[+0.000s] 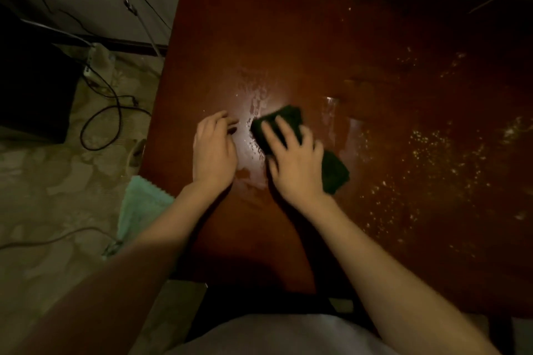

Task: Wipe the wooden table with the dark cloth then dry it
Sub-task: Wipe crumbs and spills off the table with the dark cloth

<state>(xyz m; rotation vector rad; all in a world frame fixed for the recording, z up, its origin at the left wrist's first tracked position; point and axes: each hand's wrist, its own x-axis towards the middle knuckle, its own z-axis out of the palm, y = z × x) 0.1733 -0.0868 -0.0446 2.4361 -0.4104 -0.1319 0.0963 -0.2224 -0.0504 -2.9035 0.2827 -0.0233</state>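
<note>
A dim room, cables trailing over patterned flooring; a reddish wooden table [288, 37] glistens with wet streaks at centre and pale specks scattered across its right side; a pale green towel [138, 204] hangs off the near left edge. The right hand [294, 164] presses flat, fingers spread, on the dark cloth [334, 170] lying mid-table beside the wet patch; soft, light and limp, it likely handles best pinned under the palm rather than pinched. The left hand [212, 150] rests just beside it, fingers loosely curled, holding nothing.
</note>
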